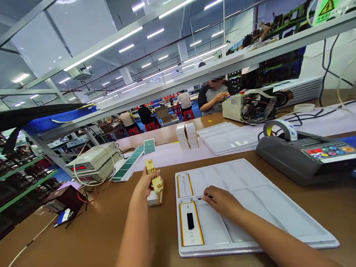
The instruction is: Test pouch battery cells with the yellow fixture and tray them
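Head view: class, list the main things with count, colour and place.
Workbench: one, brown, foreground
Trays: at least two, white, front right and behind
Batteries: two, white with golden edges, front tray's left
Stacks: three, whitish, two beyond the front tray, one left
Block: one, yellow, in the left hand
Tape machine: one, dark grey, right
Instrument boxes: two, beige, stacked at left
Sheets: at least two, green, beside the boxes
Bench machine: one, beige, back right
Other people: several, varied clothing, background
Left hand: one, bare, holding the block
Right hand: one, bare, over the front tray

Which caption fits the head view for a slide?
Left hand holds a yellow block; right hand is over a tray with batteries.
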A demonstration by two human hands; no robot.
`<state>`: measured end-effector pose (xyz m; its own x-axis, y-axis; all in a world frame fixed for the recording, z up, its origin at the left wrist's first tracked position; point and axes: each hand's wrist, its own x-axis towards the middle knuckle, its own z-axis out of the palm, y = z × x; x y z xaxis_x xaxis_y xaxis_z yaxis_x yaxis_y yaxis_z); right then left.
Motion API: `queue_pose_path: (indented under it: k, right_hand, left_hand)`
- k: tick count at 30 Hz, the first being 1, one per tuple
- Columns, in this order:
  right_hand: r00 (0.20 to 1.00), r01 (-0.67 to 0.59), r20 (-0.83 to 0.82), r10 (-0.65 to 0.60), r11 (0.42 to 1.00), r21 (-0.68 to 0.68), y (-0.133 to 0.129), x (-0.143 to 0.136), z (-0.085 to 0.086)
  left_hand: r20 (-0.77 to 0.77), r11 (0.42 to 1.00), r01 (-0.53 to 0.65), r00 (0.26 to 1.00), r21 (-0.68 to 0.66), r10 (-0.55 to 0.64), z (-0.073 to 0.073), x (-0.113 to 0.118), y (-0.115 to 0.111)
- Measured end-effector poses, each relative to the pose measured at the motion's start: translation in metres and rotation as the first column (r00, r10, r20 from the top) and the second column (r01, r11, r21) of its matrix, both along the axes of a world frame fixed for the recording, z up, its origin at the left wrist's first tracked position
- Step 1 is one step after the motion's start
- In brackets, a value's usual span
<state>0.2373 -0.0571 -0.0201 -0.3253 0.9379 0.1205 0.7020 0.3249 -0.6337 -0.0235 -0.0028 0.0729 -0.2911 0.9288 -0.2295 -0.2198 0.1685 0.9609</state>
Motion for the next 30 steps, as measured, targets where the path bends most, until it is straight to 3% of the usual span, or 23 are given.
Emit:
queue_pose_path:
  k: [2,5,10,13,18,25,27,28,30]
  right_hand:
    - [1.0,-0.012,0.015,0.012,1.0,0.007,0.0,0.0,0.001]
    - [0.999,-0.016,0.044,0.016,1.0,0.007,0.0,0.0,0.003]
    - [0.998,-0.024,0.054,0.024,1.0,0.008,0.0,0.002,0.007]
    - [0.998,-0.03,0.056,0.029,0.999,0.013,0.0,0.002,0.007]
    - [0.998,-0.025,0.064,0.023,0.999,0.026,0.001,0.002,0.005]
    - [0.998,0.008,0.058,-0.008,1.0,0.001,0.001,0.002,0.004]
    - [0.998,0.014,0.062,-0.013,1.0,-0.011,0.0,0.003,0.005]
    - [0.998,0.011,0.063,-0.01,1.0,-0.01,0.0,0.003,0.005]
    - [0.998,0.001,0.07,-0.001,1.0,-0.002,-0.001,0.002,0.006]
  left_hand:
    - [-0.342,0.996,-0.055,0.939,-0.07,0.028,0.003,-0.014,0.004]
    - [-0.681,0.981,-0.135,0.733,-0.137,0.006,0.0,-0.026,0.01]
    - [-0.825,0.967,-0.162,0.56,-0.199,-0.076,-0.011,-0.03,0.016]
    - [-0.86,0.958,-0.167,0.495,-0.234,-0.124,-0.011,-0.026,0.017]
    - [-0.895,0.947,-0.211,0.424,-0.243,-0.135,0.0,-0.012,0.013]
    - [-0.935,0.96,-0.258,0.354,-0.105,-0.007,0.02,-0.004,-0.012]
    - [-0.914,0.975,-0.222,0.394,0.004,0.093,0.021,-0.001,-0.023]
    - [-0.867,0.984,-0.171,0.481,0.055,0.132,0.018,0.002,-0.027]
    - [-0.616,0.991,-0.031,0.781,0.131,0.106,0.005,0.013,-0.031]
